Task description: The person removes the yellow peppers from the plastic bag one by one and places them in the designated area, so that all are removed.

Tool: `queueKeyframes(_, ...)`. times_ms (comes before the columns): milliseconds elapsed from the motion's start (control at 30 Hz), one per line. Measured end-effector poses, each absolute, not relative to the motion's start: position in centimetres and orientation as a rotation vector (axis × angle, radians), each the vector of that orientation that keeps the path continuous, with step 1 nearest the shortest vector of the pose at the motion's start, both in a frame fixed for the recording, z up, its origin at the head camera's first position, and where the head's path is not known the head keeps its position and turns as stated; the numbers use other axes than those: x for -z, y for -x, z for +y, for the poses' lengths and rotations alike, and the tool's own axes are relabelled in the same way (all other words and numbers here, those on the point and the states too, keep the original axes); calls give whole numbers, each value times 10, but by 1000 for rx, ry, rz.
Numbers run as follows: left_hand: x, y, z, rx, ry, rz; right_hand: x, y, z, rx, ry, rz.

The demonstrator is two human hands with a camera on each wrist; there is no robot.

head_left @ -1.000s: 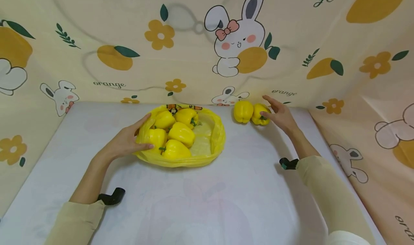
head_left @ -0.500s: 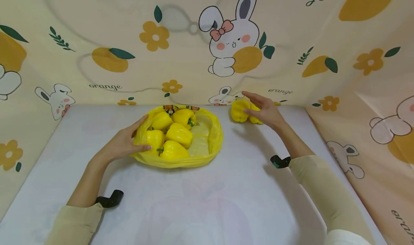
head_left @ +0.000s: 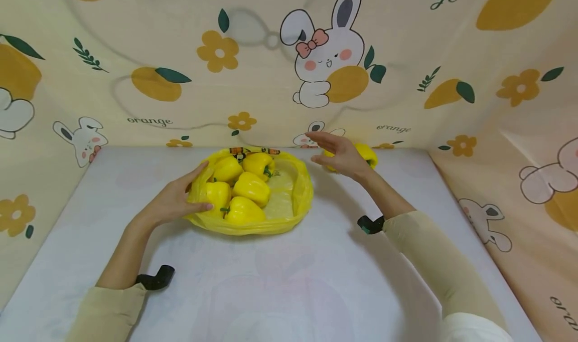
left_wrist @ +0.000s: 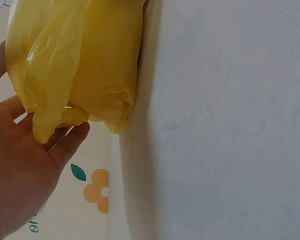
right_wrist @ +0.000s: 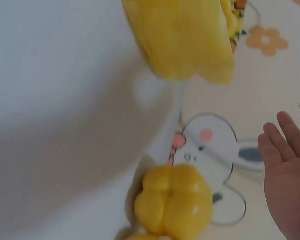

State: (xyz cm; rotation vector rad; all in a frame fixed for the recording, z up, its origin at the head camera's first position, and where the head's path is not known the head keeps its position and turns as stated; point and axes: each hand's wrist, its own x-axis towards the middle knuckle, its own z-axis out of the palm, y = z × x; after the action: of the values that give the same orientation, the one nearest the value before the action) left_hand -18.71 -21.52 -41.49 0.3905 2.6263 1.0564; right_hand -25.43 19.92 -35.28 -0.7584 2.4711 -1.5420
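A yellow plastic bag [head_left: 303, 196] stands on the table with its mouth spread wide, several yellow bell peppers [head_left: 251, 189] lying inside, mostly to its left. My left hand [head_left: 173, 201] holds the bag's left side, thumb over the rim. In the left wrist view, that hand [left_wrist: 20, 175] has its fingers around a loose fold of the bag [left_wrist: 105, 60]. My right hand [head_left: 341, 156] is raised to the right of the bag, fingers extended and holding nothing. Behind it are two loose bell peppers, one [head_left: 367, 154] partly covered; one pepper [right_wrist: 175, 200] shows fully in the right wrist view.
The white-covered table [head_left: 280, 287] ends at a patterned cloth backdrop [head_left: 253, 96] just behind the bag and the loose peppers. More of the cloth [head_left: 501, 191] rises along the right side. Each wrist wears a black camera mount [head_left: 155, 278].
My right hand has moved left from beside the right loose pepper, past both loose peppers, toward the bag. The left hand keeps its place on the bag. The peppers have not visibly moved.
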Motion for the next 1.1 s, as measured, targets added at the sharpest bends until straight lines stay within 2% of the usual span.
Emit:
queueKeyframes(200, 417, 188, -214, -1074, -404, 2629, 378, 272, 187, 1549, 846, 2408)
queueKeyframes(600, 414, 186, -220, -1059, -362, 2633, 390, 278, 143, 1433, 919, 2379)
queueKeyframes(1100, 416, 187, -216, -1071, -388, 2629, 411, 283, 115, 1353, 841, 2511)
